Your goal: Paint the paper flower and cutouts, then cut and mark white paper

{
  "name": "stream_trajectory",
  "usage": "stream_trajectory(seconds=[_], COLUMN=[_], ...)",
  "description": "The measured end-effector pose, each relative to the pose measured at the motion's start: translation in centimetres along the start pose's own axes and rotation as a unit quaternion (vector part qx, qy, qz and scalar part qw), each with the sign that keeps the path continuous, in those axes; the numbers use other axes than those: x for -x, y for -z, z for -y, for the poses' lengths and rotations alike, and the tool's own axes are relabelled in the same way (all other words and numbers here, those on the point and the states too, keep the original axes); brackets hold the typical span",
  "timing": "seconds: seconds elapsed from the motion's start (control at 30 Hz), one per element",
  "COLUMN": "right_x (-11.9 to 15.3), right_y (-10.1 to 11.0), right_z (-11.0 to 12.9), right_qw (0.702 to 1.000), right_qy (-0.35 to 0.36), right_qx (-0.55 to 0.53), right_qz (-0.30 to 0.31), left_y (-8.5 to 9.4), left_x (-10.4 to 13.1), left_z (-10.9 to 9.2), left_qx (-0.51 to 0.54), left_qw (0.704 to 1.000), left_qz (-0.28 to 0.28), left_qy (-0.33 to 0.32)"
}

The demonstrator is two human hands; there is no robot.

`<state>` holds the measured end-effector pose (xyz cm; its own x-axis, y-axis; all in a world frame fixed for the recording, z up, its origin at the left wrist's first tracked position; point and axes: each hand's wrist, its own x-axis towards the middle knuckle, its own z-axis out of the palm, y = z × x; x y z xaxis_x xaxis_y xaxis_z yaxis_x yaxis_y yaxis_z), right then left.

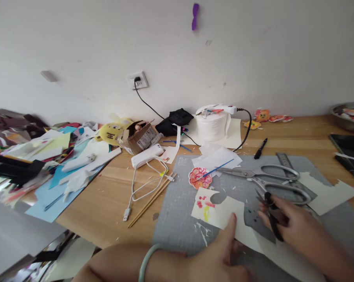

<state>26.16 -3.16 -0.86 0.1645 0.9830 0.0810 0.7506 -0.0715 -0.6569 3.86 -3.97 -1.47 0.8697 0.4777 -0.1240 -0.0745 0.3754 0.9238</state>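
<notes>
My left hand (219, 254) grips a cream sheet of paper (224, 213), its thumb on top and the other fingers underneath or hidden. The sheet has a rounded cutout in its upper edge and red and yellow paint marks. My right hand (297, 225) is closed around small scissors with black handles (273, 223), their short blades pointing up and left, just right of the sheet. Large silver scissors (262, 174) lie beyond that hand on the grey cutting mat (177, 199). A red-orange paper flower (199, 178) with a blue thin brush (221, 167) across it lies above the sheet.
Left of the mat are wooden chopsticks (152, 201), a white cable (132, 192) and a white power bank (147, 155). A paper roll (212, 127) stands near the wall. Paper scraps (329, 192) and a steel ruler (285, 162) lie right. Piled papers (52, 196) cover the left.
</notes>
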Motion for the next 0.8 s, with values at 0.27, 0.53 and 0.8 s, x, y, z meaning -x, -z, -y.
stream_trajectory(seconds=[0.27,0.53,0.8], right_x=[0.7,-0.5,-0.1], right_y=[-1.4,-0.8,-0.5], right_z=[0.4,0.3,-1.5], right_qw=[0.989,0.991,0.991], right_qy=[0.069,-0.022,0.061], right_qx=[0.13,0.135,0.115], right_qz=[0.017,0.009,-0.035], left_y=[0.3,0.4,2.0], left_x=[0.2,0.5,-0.3], left_z=[-0.7,-5.3,-3.6], left_qx=[-0.016,-0.311,-0.759], left_qw=[0.983,0.941,0.609], left_qz=[-0.046,0.078,0.09], left_qy=[0.177,0.104,-0.213])
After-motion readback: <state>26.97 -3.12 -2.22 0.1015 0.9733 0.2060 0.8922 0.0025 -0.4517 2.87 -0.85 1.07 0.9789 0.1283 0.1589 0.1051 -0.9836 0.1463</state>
